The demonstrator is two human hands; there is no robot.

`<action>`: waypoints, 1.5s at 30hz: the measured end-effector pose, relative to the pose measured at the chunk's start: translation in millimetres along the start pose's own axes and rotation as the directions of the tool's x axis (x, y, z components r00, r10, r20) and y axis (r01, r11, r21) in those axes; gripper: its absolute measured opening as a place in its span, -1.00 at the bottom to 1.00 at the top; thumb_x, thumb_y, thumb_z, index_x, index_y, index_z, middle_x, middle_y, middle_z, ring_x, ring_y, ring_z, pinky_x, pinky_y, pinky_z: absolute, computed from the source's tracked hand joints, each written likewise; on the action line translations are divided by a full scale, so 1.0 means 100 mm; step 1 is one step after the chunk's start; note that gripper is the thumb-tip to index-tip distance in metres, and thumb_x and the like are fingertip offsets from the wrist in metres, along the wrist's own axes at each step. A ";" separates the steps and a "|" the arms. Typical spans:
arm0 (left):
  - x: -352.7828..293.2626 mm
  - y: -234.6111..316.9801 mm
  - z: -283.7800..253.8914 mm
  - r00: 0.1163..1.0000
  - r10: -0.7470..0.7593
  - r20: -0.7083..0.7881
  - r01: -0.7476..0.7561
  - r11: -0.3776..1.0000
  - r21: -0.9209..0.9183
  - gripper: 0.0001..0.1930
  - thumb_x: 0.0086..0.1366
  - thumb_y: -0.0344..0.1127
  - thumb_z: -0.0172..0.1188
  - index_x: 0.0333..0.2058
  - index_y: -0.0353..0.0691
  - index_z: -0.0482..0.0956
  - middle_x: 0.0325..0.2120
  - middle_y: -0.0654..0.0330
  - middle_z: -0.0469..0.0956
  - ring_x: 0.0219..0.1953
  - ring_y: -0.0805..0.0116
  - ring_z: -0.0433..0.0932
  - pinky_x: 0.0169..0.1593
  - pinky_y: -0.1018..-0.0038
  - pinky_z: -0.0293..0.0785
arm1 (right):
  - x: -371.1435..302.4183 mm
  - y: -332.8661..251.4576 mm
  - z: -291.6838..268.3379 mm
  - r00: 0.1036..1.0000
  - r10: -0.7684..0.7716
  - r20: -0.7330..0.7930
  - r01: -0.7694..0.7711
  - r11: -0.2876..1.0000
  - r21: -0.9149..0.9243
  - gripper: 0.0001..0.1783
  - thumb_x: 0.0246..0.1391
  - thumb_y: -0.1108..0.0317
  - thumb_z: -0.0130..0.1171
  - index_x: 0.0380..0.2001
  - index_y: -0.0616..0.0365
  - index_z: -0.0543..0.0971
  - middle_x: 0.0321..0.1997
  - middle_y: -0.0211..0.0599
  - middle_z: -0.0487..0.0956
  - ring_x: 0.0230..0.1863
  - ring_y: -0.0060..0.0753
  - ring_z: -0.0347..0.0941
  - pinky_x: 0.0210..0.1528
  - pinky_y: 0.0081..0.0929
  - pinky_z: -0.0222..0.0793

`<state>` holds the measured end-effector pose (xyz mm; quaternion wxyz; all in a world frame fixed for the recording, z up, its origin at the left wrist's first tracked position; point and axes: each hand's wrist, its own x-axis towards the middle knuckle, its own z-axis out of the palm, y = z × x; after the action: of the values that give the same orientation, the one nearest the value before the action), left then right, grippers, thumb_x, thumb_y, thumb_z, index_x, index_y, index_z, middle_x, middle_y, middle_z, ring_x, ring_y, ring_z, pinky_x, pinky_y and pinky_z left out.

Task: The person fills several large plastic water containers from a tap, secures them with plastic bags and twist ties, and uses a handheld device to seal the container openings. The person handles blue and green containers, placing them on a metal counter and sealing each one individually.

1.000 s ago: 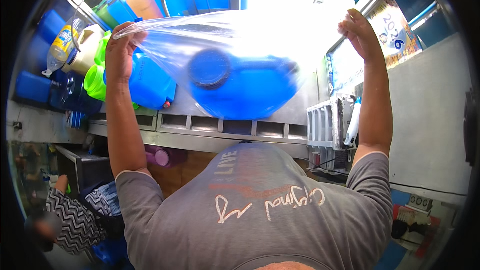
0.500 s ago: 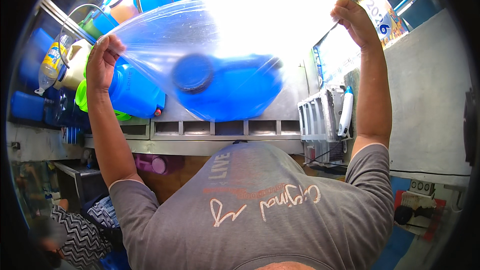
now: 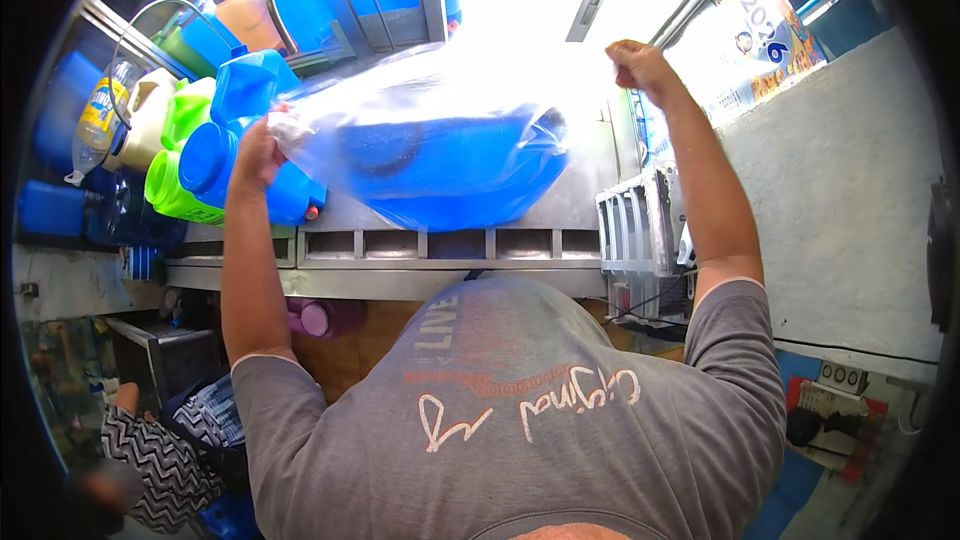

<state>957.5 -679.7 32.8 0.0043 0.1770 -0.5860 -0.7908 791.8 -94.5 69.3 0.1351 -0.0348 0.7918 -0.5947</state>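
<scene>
A large clear plastic bag [image 3: 410,80] spreads over a big blue water container [image 3: 460,205] on the metal counter in front of me. The container's round dark cap shows only dimly through the plastic. My left hand [image 3: 262,152] is closed on a bunched edge of the bag, just beside the blue jugs. On the other side, my right hand [image 3: 645,70] is raised with its fingers pinched together, and the bag edge there is washed out by bright glare. Both arms reach forward, apart from each other.
Left of the container stand a blue jug [image 3: 207,158], a lime-green jug [image 3: 170,180] and a clear bottle with a yellow label [image 3: 100,120]. A grey slotted rack [image 3: 635,230] sits at the right by the wall [image 3: 850,180]. Behind me at lower left, a person in zigzag clothing [image 3: 160,465] is seen.
Both hands have come down and inward, toward each other. The bag has sunk lower and looser over the blue container, and its edge has bunched in my left hand.
</scene>
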 end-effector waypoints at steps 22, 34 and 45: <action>-0.28 0.18 0.58 0.771 0.337 0.541 -0.586 0.040 0.810 -0.77 0.14 -0.29 0.28 -0.23 -0.17 0.55 -0.12 0.05 0.63 0.01 -0.03 0.55 0.16 0.23 0.37 | -0.65 -0.42 0.77 0.883 -0.340 0.324 0.461 0.499 -0.734 -0.66 0.07 0.47 -0.01 -0.07 0.16 0.55 -0.06 -0.02 0.60 0.05 -0.03 0.50 0.12 -0.19 0.37; -0.90 0.98 1.03 0.849 -0.404 0.340 -0.175 0.391 0.903 -0.77 0.38 -0.21 0.02 -0.30 -0.22 0.56 -0.57 0.29 0.49 -0.55 0.50 0.45 -0.44 0.50 0.43 | -1.21 -1.18 0.41 0.844 0.194 0.500 0.429 0.313 -0.847 -0.60 0.08 0.45 -0.01 0.01 0.27 0.54 0.09 0.07 0.54 0.17 0.03 0.43 0.24 -0.19 0.30; -0.90 0.81 0.83 0.892 -0.077 0.446 -0.313 0.606 0.731 -0.68 0.39 -0.22 0.00 -0.54 -0.20 0.52 -0.32 0.18 0.56 -0.29 0.48 0.49 -0.16 0.51 0.43 | -1.28 -1.26 0.35 0.828 0.140 0.543 0.470 0.355 -0.808 -0.64 0.16 0.38 0.00 -0.03 0.30 0.56 0.12 0.06 0.52 0.17 0.00 0.43 0.26 -0.23 0.28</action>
<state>1001.9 -608.9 153.4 -0.1506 -0.0603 -0.8684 -0.4686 910.4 -136.1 201.8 0.2387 -0.3492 0.9058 -0.0247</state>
